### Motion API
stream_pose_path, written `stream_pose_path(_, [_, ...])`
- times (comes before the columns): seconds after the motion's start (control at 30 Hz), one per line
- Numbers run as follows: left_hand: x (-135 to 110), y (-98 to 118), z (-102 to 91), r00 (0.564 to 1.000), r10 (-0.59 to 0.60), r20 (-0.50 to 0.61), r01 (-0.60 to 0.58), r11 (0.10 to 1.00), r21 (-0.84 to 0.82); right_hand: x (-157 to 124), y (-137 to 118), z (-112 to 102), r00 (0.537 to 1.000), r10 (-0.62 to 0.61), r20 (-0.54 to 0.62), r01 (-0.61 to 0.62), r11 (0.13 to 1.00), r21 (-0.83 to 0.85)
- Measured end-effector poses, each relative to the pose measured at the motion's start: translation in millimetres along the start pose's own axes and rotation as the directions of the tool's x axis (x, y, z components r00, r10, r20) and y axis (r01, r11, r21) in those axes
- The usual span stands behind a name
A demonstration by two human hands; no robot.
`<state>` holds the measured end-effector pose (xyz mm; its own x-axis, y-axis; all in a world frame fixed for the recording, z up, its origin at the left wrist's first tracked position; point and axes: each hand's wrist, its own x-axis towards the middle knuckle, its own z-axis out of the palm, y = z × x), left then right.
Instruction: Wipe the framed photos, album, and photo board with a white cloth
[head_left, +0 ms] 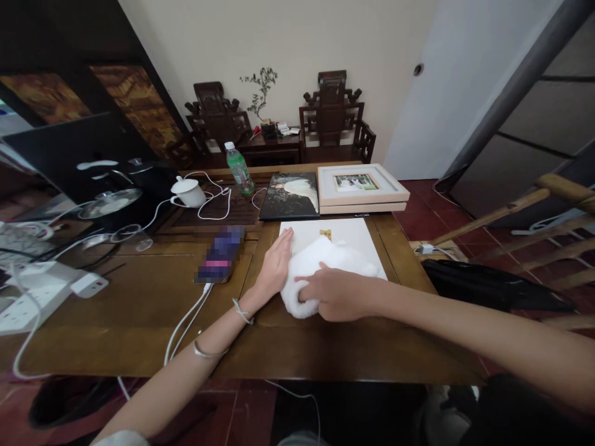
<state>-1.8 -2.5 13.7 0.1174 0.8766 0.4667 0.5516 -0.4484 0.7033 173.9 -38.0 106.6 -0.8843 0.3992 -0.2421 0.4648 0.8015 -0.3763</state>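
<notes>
A white fluffy cloth (304,269) lies bunched on a flat white square board or box (353,232) near the table's front edge. My right hand (337,291) presses down on the cloth, its fingers curled into the folds. Along the left edge of the white square rests my left hand (275,263), fingers stretched out and close to the cloth. A small gold bow-shaped mark (326,235) shows on the white surface just beyond the cloth. The fingertips of my right hand are partly hidden in the cloth.
Behind the white square lie a dark photo album (292,197) and stacked light-wood picture frames (362,186). To the left are a phone (220,255) on a cable, a green bottle (239,170), a lidded white cup (188,193), a glass-lidded pot (111,204) and a power strip (35,297).
</notes>
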Motion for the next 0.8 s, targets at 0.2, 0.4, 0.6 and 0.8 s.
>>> stream_pose_path(0.2, [0.3, -3.9, 3.5, 0.997, 0.027, 0.072, -0.039, 0.985, 0.168, -11.8, 18.6, -17.6, 0.976, 0.219, -0.006, -0.219, 0.975, -0.028])
stream_pose_path(0.4, [-1.0, -16.6, 8.0, 0.990, 0.077, 0.122, -0.104, 0.966, 0.235, 19.9, 58.2, -28.8, 0.905, 0.370, -0.209, -0.392, 0.917, -0.075])
stream_pose_path(0.6, [-0.7, -15.6, 7.3, 0.988, 0.080, 0.131, -0.109, 0.967, 0.231, 69.5, 74.8, -45.1, 0.883, 0.390, -0.260, -0.418, 0.907, -0.060])
stream_pose_path(0.8, [2.1, -13.8, 4.6, 0.985, 0.107, 0.136, -0.137, 0.962, 0.236, 106.4, 66.0, -53.5, 0.936, 0.282, -0.212, -0.307, 0.947, -0.093])
